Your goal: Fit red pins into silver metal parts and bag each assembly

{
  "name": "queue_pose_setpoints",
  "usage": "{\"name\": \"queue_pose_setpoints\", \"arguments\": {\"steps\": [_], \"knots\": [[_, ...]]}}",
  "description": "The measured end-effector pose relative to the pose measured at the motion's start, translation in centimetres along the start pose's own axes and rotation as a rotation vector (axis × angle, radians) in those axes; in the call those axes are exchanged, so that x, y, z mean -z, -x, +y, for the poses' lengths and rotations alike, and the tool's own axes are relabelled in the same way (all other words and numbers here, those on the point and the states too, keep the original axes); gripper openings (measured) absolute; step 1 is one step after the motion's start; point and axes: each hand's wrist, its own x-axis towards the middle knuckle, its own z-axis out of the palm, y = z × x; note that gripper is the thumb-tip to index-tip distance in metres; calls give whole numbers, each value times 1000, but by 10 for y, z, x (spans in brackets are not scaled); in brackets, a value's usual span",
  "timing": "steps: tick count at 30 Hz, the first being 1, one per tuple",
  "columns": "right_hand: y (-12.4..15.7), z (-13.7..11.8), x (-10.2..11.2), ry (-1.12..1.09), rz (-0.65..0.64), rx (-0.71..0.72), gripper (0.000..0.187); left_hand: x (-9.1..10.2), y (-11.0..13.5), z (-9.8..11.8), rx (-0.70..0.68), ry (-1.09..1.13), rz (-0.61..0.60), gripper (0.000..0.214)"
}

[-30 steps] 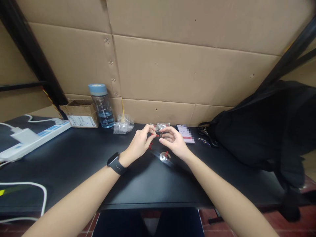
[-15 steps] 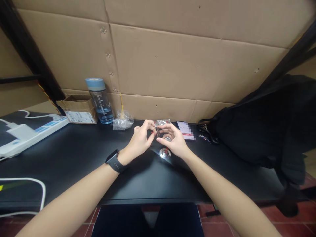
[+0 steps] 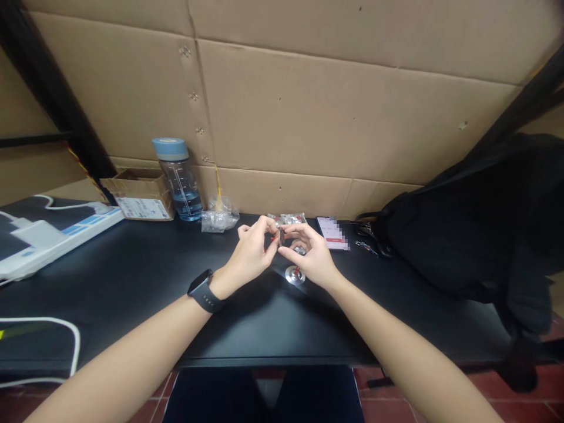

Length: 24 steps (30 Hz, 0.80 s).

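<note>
Between both hands, above the black table, is a small shiny metal disc (image 3: 281, 237), turned nearly edge-on. The thumb and fingers of my left hand (image 3: 252, 249) pinch it from the left. My right hand (image 3: 312, 252) grips its other side with thumb and fingertips. A bit of red shows by the left fingers; its shape is mostly hidden. Below the right hand a round silver disc with a raised centre and red cord (image 3: 295, 275) lies on the table. Another silver piece (image 3: 300, 250) shows partly behind the right fingers.
Clear plastic packets (image 3: 287, 219) lie behind the hands, with a phone (image 3: 333, 233) to their right. A plastic bag (image 3: 219, 218), a water bottle (image 3: 180, 182), a cardboard box (image 3: 143, 197) and a power strip (image 3: 66, 238) line the left. A black bag (image 3: 476, 217) fills the right.
Both hands keep their grip on the disc, which has turned slightly between the fingers. The view has shifted a little; the things on the table have stayed put.
</note>
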Motion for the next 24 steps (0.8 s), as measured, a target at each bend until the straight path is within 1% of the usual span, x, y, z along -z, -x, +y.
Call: {"name": "queue_pose_setpoints", "arguments": {"steps": [4, 7, 12, 14, 16, 19, 22, 24], "knots": [[1, -2, -3, 0, 10, -17, 34, 0, 2, 4, 20, -26, 4, 17], [1, -1, -6, -60, 19, -45, 33, -1, 3, 8, 30, -44, 13, 16], [0, -1, -7, -201, 34, -144, 34, -2, 3, 9, 59, -58, 64, 17], [-1, -1, -5, -217, 24, -185, 29, -3, 3, 8, 70, -61, 97, 17], [-3, 0, -3, -188, 23, -205, 23, -3, 3, 6, 74, -69, 124, 18], [-4, 4, 0, -95, 24, -197, 23, -5, 4, 4, 73, -72, 147, 19], [-4, 8, 1, 10, 18, -140, 19, -5, 4, 5, 74, -60, 129, 19], [-4, 8, 1, 90, 16, -89, 16, -3, 3, 6, 67, -55, 115, 14]]}}
